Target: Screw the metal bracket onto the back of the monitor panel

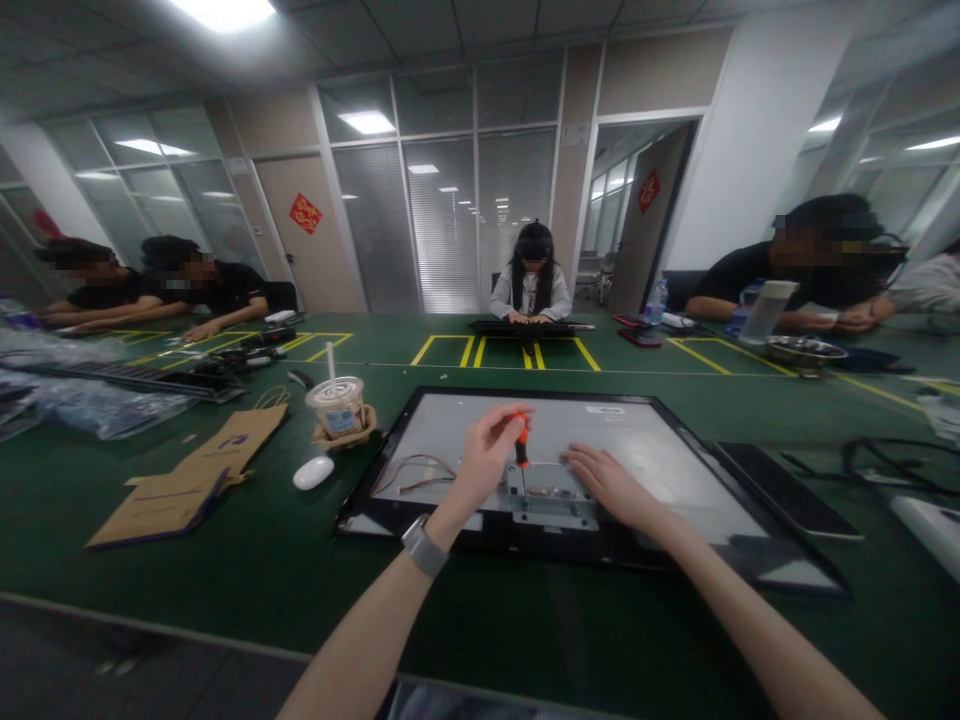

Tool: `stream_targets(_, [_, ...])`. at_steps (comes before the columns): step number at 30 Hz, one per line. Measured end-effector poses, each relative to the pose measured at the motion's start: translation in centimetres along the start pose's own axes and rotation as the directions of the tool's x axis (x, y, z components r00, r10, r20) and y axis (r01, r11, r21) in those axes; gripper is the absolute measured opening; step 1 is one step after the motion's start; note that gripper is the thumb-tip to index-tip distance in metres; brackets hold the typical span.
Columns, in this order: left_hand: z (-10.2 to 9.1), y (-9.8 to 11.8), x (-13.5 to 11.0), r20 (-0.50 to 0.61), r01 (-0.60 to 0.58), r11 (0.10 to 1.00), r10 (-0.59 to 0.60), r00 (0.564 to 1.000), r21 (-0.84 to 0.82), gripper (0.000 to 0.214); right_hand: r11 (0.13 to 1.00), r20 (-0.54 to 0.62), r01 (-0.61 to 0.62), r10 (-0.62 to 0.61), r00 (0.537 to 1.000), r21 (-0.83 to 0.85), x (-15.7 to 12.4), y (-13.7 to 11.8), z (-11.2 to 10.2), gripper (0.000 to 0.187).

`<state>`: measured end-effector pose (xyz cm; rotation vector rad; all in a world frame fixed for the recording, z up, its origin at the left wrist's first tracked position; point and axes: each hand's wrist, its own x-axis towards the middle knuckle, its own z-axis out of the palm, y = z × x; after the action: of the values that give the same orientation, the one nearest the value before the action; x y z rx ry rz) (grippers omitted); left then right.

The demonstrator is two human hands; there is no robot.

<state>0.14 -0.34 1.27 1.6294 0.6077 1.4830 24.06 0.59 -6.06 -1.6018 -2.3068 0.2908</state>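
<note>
A flat monitor panel (660, 450) lies face down on the green table in front of me, its grey metal back up. My left hand (484, 462) is closed around an orange-handled screwdriver (520, 440), held upright with its tip on a small metal bracket (551, 500) near the panel's front edge. My right hand (609, 482) lies flat with fingers stretched out on the bracket and panel, just right of the screwdriver. Thin wires (412, 472) run across the panel's left side. A watch is on my left wrist.
A drink cup with straw (339, 405), a white mouse (313, 472) and a brown paper bag (195, 470) lie to the left. A dark slab (784, 490) and cables (885, 465) sit to the right. Several other people sit around the table (225, 590).
</note>
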Motion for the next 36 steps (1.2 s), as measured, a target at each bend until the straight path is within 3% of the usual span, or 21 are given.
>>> stream_targets(4, [0.1,0.2,-0.1,-0.057,-0.038,0.997,0.042,0.998,0.065,0.017,1.0,0.002,0.0,0.0,1.0,-0.002,0.0,-0.1,-0.1,0.057])
stream_targets(11, [0.1,0.1,0.0,-0.001,0.065,0.992,-0.066,0.998,-0.112,0.027,1.0,0.005,-0.003,0.003,1.0,0.0,0.0,0.0,0.0,0.059])
stream_targets(16, [0.0,0.3,0.0,-0.07,-0.018,0.999,0.021,0.997,0.032,0.015,1.0,0.008,-0.002,0.002,1.0,-0.01,0.1,0.1,0.1,0.058])
stream_targets(20, [0.0,0.2,0.1,-0.104,-0.054,0.998,0.058,0.993,0.034,0.014,1.0,0.006,0.002,-0.002,1.0,-0.002,0.0,0.0,0.0,0.059])
stream_targets(26, [-0.3,0.5,0.2,-0.09,-0.029,0.994,0.039,0.995,0.104,0.019,1.0,-0.019,0.001,-0.001,1.0,0.003,0.0,0.0,0.1,0.057])
stream_targets(28, [-0.5,0.3,0.2,-0.063,-0.004,0.996,0.01,0.998,0.084,0.022,1.0,-0.012,-0.003,0.003,1.0,-0.004,0.0,0.1,0.1,0.057])
stream_targets(32, [-0.6,-0.5,0.3,-0.046,0.05,0.992,-0.055,0.997,-0.116,0.03,1.0,-0.007,0.014,-0.014,1.0,-0.013,0.0,0.1,0.1,0.057])
stream_targets(36, [-0.4,-0.3,0.2,-0.066,0.053,0.997,-0.057,0.996,-0.062,0.026,1.0,-0.001,0.004,-0.004,1.0,-0.004,-0.1,-0.1,-0.1,0.057])
